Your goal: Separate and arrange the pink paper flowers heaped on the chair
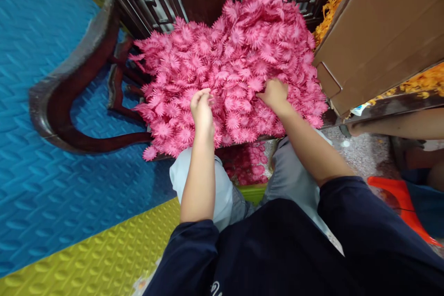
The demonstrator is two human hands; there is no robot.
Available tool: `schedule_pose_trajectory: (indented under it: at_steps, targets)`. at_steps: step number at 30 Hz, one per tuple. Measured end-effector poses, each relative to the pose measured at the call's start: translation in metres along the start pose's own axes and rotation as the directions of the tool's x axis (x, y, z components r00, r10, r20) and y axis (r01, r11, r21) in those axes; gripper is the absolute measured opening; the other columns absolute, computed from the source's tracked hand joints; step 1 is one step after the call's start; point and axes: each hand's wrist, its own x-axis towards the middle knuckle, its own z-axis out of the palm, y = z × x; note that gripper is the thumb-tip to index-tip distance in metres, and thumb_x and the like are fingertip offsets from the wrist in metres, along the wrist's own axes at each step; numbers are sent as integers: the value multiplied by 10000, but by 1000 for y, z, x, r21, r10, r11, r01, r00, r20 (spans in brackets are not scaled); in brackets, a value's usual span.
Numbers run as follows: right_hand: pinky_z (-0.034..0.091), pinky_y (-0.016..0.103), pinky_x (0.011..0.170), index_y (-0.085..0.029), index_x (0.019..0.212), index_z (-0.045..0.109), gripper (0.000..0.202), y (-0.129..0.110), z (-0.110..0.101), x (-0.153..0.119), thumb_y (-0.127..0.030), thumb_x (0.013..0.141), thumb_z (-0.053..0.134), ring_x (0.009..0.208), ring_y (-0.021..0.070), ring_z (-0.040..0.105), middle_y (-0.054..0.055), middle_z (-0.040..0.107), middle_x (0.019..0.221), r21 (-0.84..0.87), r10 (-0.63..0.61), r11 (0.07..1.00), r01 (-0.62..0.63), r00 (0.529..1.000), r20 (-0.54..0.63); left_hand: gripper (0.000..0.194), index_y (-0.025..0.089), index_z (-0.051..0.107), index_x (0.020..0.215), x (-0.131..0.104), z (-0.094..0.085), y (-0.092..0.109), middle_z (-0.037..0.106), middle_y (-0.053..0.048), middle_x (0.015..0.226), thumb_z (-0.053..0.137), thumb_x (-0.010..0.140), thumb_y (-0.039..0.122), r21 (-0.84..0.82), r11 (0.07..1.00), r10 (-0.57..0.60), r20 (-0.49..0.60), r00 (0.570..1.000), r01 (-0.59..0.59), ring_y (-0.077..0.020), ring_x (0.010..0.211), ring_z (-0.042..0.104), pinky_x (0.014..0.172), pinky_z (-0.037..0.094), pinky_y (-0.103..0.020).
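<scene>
A broad heap of pink, many-petalled flower heads [222, 62] lay before me on a dark brown wooden worktop [398, 104], straight ahead at twelve o'clock. Taking the heap's middle as the dial's centre, my left hand [201, 110] was at seven o'clock, its fingers half curled over the near blooms; I couldn't tell whether they gripped anything. My right hand [276, 94] was at four o'clock, its fingers bent down among the petals and touching them, the tips too buried to tell whether they were pinching one. A curved, dark wooden armrest [83, 55] stood at nine o'clock, above blue textured matting [38, 185]. At three o'clock a brown cardboard box [385, 23] leaned over loose yellow-orange petals [423, 81]. Another person's bare leg [405, 123] showed between three and four. More pink blooms [248, 162] lay lower down at six, between my knees.
</scene>
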Motion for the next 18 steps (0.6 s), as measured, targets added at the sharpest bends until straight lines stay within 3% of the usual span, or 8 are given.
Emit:
schedule_pose_trajectory:
  at_steps: [3, 7, 12, 18]
  targets:
    - [387, 549, 971, -52, 1120, 622, 398, -11, -2, -3, -226, 762, 625, 1110, 382, 575, 243, 609, 1189, -78, 94, 992, -98, 994, -56, 124, 183, 624, 750, 1, -1, -4, 574, 8, 676, 520, 797, 137, 20, 1000, 17, 6, 1000, -17, -86, 646, 559, 627, 438, -184]
    - [397, 530, 948, -57, 1038, 652, 309, -16, -6, -2, -62, 777, 487, 1071, 363, 605, 249, 642, 1121, -43, 127, 991, -128, 991, -41, 117, 178, 624, 755, 1, -3, -2, 585, -6, 719, 523, 801, 142, 43, 999, 9, 25, 1000, -10, -108, 695, 585, 669, 441, -212]
    - [401, 540, 941, -117, 939, 671, 223, -5, -12, 7, -172, 797, 508, 1016, 330, 605, 179, 670, 1024, 80, 167, 985, -155, 971, -172, 170, 178, 620, 731, -2, -2, 5, 581, -1, 703, 487, 801, 99, 43, 999, 4, 8, 1000, -4, -106, 676, 579, 644, 435, -207]
    - [410, 484, 964, -123, 1040, 620, 374, 17, -20, 23, -338, 936, 333, 1098, 271, 561, 159, 592, 1088, 286, 205, 955, -84, 880, -428, 213, 181, 625, 694, -6, 2, 7, 584, 12, 668, 483, 808, 70, 58, 998, 30, 51, 998, -33, -103, 661, 575, 644, 438, -205]
